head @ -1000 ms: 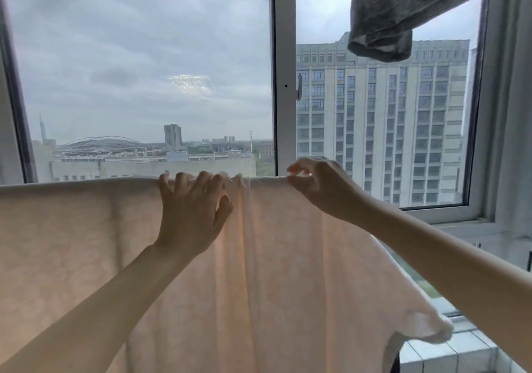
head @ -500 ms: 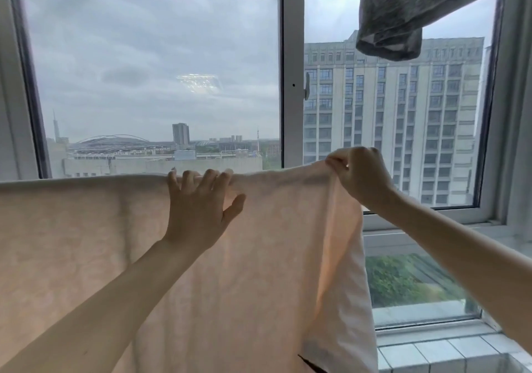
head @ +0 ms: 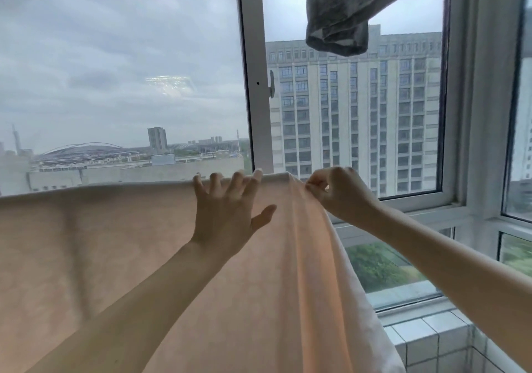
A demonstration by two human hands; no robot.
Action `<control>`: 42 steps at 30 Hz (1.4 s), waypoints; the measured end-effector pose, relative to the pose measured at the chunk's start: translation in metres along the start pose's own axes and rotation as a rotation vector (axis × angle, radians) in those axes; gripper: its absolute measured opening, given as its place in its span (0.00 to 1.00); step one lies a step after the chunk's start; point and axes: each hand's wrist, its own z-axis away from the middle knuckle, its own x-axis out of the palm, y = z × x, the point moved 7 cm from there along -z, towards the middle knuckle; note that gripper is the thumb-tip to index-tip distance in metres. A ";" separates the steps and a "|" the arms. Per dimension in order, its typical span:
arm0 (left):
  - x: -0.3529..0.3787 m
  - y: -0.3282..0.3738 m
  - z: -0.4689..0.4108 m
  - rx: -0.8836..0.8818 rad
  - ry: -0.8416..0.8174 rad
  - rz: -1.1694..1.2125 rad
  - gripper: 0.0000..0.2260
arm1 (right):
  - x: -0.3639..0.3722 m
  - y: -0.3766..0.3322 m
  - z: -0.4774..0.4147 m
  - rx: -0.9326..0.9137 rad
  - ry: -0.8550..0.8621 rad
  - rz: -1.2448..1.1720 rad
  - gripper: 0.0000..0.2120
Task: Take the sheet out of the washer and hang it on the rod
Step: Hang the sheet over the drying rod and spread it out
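Note:
A pale peach sheet [head: 115,257] hangs in front of me across the lower left, draped over a rod that its top fold hides. My left hand [head: 227,214] lies flat against the sheet near its top edge, fingers spread, fingertips at the fold. My right hand [head: 336,194] pinches the sheet's right top corner between thumb and fingers. The sheet's right edge falls in folds below that hand. The washer is out of view.
A grey garment [head: 339,13] hangs from above at the upper right. Behind the sheet are a large window and its white frame [head: 256,85], with a handle on it. A tiled ledge [head: 426,335] sits at the lower right.
My right hand has slid right along the top edge, drawing the sheet's corner with it, then settled in a pinch. The left hand's fingers have opened flat.

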 end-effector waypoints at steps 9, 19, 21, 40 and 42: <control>0.004 0.030 -0.017 0.016 0.027 -0.003 0.28 | 0.025 -0.002 -0.002 0.050 -0.117 -0.112 0.11; 0.007 0.030 -0.021 0.028 0.070 -0.049 0.25 | 0.014 0.011 -0.007 0.180 -0.027 -0.254 0.06; 0.007 0.036 -0.024 0.019 0.072 -0.031 0.25 | 0.007 0.015 -0.008 0.196 0.020 -0.256 0.07; 0.011 0.052 -0.028 -0.001 0.085 0.019 0.22 | 0.070 0.035 0.052 0.196 -0.341 -0.199 0.16; 0.010 0.052 -0.028 -0.017 0.078 0.035 0.22 | 0.087 0.030 0.062 0.200 -0.393 -0.201 0.21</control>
